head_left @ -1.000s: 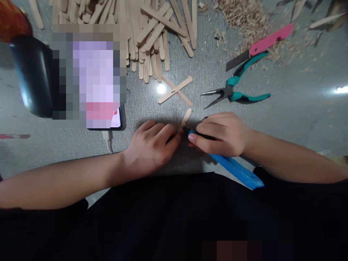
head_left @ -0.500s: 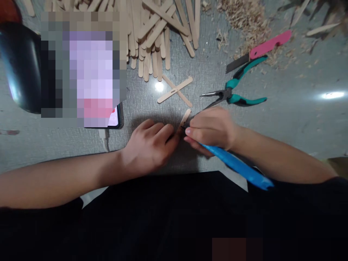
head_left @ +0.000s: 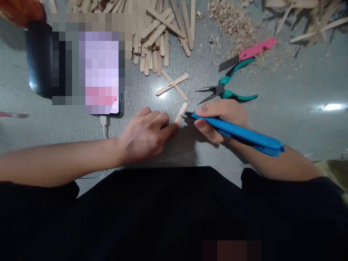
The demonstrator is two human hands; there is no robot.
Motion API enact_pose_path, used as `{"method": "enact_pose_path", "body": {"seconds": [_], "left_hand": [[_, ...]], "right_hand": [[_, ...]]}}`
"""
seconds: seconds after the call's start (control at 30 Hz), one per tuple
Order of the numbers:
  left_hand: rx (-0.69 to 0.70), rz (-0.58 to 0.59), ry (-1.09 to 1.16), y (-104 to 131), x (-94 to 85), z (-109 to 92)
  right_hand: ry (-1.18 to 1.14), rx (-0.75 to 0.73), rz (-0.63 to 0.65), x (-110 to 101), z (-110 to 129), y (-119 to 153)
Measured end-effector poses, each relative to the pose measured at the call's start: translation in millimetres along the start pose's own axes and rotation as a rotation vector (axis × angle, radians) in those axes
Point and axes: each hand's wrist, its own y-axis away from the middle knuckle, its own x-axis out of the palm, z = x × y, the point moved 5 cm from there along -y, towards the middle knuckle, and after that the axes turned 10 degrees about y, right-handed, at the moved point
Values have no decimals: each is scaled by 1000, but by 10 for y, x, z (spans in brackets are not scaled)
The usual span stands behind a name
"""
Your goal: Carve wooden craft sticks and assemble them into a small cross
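My left hand (head_left: 148,134) is on the table with its fingers curled, pinning the lower end of a wooden craft stick (head_left: 181,112) near the thumb and index finger. The stick slants up to the right, its lower part hidden under the hand. In my right hand (head_left: 217,119) is a blue utility knife (head_left: 241,132) with a dark tip, gripped near its front. That tip points left, just beside the stick. Above both hands, two craft sticks lie crossed in an X (head_left: 173,84).
Needle-nose pliers (head_left: 221,89) with teal handles lie spread beyond my right hand, below a pink-handled knife (head_left: 257,49). A heap of craft sticks (head_left: 154,40), wood shavings (head_left: 233,18) and shaped wood pieces (head_left: 317,30) are at the back. A plugged-in phone (head_left: 119,105) and dark rounded object (head_left: 39,61) sit left.
My right hand has drawn back to the right, and the knife has swung to a flatter angle. More of the held stick shows. The view has shifted slightly.
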Motion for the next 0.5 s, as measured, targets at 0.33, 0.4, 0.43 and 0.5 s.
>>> {"method": "enact_pose_path", "body": {"seconds": [0.33, 0.4, 0.43, 0.5], "left_hand": [[-3, -27, -11, 23, 31, 7], [5, -35, 0, 28, 27, 5], [9, -37, 10, 28, 23, 4], [6, -30, 24, 28, 19, 4]], "right_hand": [[-87, -180, -301, -16, 7, -75], [-91, -189, -293, -5, 4, -86], [-86, -189, -288, -1, 4, -92], [-78, -205, -310, -8, 14, -97]]}}
